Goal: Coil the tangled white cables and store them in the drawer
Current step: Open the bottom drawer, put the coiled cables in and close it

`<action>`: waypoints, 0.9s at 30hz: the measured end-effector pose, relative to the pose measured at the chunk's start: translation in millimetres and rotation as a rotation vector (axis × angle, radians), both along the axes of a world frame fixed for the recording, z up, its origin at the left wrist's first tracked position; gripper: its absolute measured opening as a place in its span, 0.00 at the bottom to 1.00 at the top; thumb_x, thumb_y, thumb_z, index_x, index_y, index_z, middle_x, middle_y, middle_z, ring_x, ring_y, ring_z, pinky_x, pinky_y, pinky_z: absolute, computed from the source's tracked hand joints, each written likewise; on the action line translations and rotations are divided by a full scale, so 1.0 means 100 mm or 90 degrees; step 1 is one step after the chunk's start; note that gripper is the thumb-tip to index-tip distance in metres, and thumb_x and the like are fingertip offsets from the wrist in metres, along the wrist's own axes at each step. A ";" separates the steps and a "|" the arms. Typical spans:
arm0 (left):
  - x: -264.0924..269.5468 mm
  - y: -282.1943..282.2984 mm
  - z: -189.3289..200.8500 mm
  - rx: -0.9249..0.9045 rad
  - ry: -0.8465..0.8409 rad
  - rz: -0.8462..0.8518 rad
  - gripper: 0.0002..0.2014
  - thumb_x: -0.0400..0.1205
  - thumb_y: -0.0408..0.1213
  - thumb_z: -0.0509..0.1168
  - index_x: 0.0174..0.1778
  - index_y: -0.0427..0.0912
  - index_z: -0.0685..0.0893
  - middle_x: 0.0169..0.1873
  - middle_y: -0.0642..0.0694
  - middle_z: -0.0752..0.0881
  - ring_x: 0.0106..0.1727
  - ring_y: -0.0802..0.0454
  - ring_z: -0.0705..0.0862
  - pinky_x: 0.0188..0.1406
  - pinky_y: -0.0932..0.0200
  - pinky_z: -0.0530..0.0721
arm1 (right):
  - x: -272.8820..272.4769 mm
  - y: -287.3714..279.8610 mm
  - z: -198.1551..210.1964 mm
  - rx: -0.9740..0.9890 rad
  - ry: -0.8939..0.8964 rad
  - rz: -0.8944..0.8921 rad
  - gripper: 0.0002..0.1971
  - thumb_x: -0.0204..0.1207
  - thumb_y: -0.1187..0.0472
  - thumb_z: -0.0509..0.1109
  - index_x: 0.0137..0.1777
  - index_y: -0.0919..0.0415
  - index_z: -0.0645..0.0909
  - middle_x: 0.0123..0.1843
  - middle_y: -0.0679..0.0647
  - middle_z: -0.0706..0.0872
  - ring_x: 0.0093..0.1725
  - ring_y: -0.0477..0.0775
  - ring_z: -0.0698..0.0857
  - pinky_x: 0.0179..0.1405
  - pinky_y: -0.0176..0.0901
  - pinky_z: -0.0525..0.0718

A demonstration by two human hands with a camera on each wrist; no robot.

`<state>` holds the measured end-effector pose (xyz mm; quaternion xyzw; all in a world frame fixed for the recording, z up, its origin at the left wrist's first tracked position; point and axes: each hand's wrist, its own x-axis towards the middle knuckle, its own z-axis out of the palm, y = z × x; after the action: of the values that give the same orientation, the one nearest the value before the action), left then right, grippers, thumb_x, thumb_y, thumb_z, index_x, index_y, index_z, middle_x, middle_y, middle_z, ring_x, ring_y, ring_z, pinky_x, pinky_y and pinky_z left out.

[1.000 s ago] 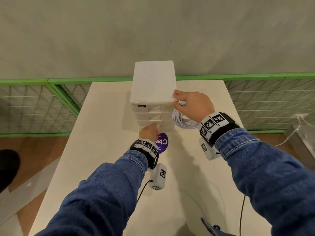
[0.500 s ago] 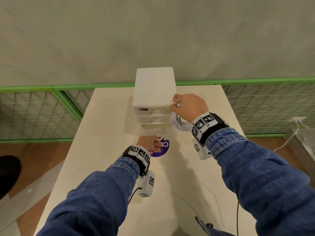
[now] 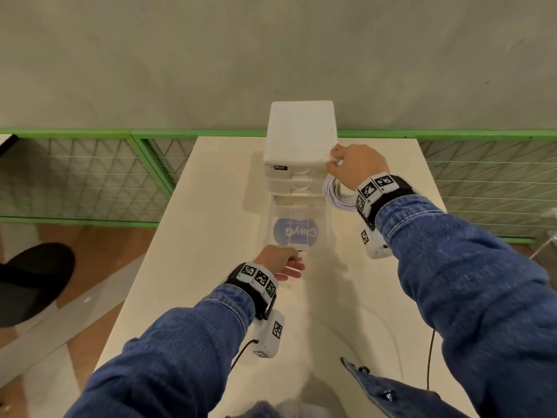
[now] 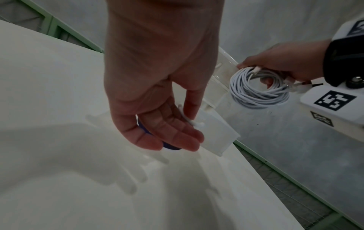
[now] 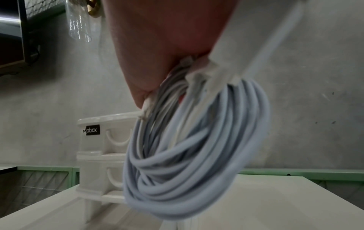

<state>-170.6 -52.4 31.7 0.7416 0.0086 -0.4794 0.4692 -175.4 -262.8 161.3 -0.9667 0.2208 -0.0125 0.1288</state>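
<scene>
One cable coil (image 3: 339, 194), three drawers (image 3: 297, 229)

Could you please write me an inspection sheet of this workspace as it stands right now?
Surface: pale table, bare patches showing.
Job's things: white drawer unit at the far edge; its bottom drawer pulled out, clear, a purple sticker showing through it.
Clutter: nothing seen.
Grippers: left hand at the drawer's front handle; right hand braces the unit's top corner and holds the coil.
Cables: coiled white cables hang beside the unit, outside the drawer.
Surroundings: grey wall, green mesh fence.
</scene>
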 end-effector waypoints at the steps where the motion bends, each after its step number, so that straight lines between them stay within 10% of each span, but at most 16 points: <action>1: -0.02 0.01 0.00 -0.005 -0.005 0.003 0.08 0.78 0.41 0.64 0.40 0.41 0.85 0.28 0.51 0.90 0.27 0.55 0.88 0.29 0.62 0.75 | 0.00 0.00 -0.01 -0.001 -0.002 0.001 0.22 0.80 0.48 0.57 0.72 0.50 0.73 0.75 0.50 0.76 0.70 0.59 0.77 0.66 0.52 0.76; 7: 0.00 0.05 0.11 0.055 -0.004 -0.078 0.12 0.79 0.47 0.65 0.44 0.40 0.84 0.36 0.48 0.91 0.30 0.54 0.88 0.33 0.62 0.77 | 0.01 -0.03 -0.05 0.028 -0.066 -0.008 0.21 0.78 0.47 0.59 0.69 0.50 0.77 0.73 0.49 0.78 0.69 0.58 0.78 0.65 0.50 0.75; 13: 0.26 -0.03 0.54 0.041 -0.093 -0.136 0.13 0.81 0.44 0.63 0.40 0.38 0.84 0.29 0.46 0.90 0.20 0.56 0.73 0.20 0.64 0.68 | -0.13 0.21 -0.25 0.194 -0.398 -0.052 0.13 0.77 0.49 0.67 0.49 0.57 0.87 0.49 0.57 0.86 0.44 0.55 0.84 0.43 0.42 0.78; 17: 0.39 -0.28 0.65 -0.110 -0.379 0.109 0.18 0.85 0.47 0.56 0.62 0.37 0.78 0.50 0.42 0.84 0.45 0.49 0.82 0.45 0.54 0.82 | -0.04 0.49 -0.52 0.371 -0.437 -0.085 0.12 0.76 0.52 0.69 0.49 0.59 0.88 0.48 0.56 0.89 0.45 0.51 0.85 0.50 0.44 0.83; 20: 0.45 -0.36 0.55 -0.051 -0.513 0.024 0.21 0.86 0.41 0.55 0.74 0.35 0.70 0.68 0.36 0.76 0.68 0.42 0.76 0.69 0.51 0.74 | 0.03 0.61 -0.80 0.489 -0.423 -0.178 0.13 0.76 0.51 0.69 0.49 0.59 0.87 0.46 0.53 0.89 0.45 0.50 0.84 0.49 0.40 0.80; 27: 0.54 -0.34 0.29 0.170 -0.637 -0.264 0.22 0.86 0.35 0.55 0.76 0.34 0.66 0.67 0.32 0.78 0.67 0.35 0.75 0.65 0.48 0.72 | 0.11 0.67 -1.17 0.523 -0.311 -0.179 0.20 0.78 0.44 0.64 0.30 0.55 0.81 0.23 0.45 0.78 0.24 0.44 0.72 0.29 0.39 0.71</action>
<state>-116.9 -86.9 60.6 0.9180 -0.3004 -0.1459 0.2140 -164.5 -196.0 44.1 -0.7660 0.2988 -0.1679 0.5439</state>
